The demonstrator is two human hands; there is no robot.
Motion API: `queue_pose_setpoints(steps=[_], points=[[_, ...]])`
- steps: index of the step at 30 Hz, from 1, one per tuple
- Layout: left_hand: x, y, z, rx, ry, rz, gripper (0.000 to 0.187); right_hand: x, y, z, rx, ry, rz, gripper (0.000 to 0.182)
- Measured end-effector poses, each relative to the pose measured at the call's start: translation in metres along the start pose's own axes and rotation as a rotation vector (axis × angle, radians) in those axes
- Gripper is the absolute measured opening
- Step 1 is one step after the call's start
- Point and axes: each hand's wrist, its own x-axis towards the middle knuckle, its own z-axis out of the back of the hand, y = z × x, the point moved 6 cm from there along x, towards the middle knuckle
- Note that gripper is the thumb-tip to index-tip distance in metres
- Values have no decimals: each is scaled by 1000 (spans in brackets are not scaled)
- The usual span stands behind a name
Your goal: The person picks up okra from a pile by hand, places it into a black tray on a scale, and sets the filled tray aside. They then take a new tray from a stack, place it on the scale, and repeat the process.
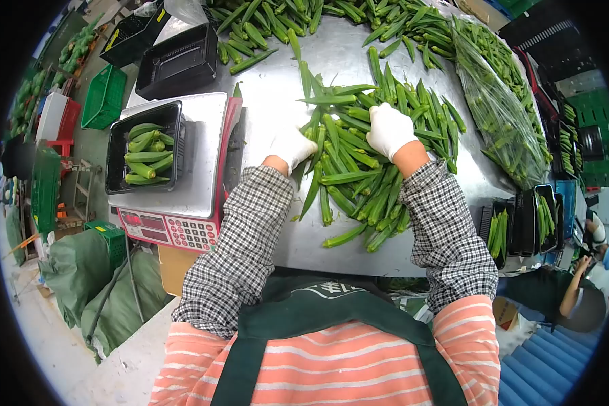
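At the centre of the frame, okra [348, 162] lies in a loose heap on the metal tabletop [284, 243]. The left hand [292, 146] touches its left edge, the right hand [390, 132] its upper right part, both gloved in white. The fingers are partly hidden, so I cannot tell whether either grip pinches pods.

Left of centre, a scale [195, 231] stands close beside the left forearm, bearing a black tray [116, 152] with okra inside. Above it, a black box [174, 61] sits at upper left. More okra [271, 20] lines the top edge, and a clear bag [497, 115] full of it blocks the right side. Packed trays [523, 220] crowd the lower right; green sacks [81, 271] slump at lower left.
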Motion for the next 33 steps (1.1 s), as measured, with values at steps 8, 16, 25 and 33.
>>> queue_pose_setpoints(steps=[8, 16, 25, 33], points=[[21, 18, -10, 153, -208, -91, 38, -21, -35, 7, 693, 13, -64, 37], [-8, 47, -11, -999, 76, -118, 25, -74, -10, 9, 2190, 411, 290, 44], [-136, 39, 70, -1070, 184, -352, 37, -72, 52, 48, 1861, 276, 201, 39], [-234, 118, 260, -405, -613, -472, 33, -31, 209, 103, 1385, 384, 530, 44]])
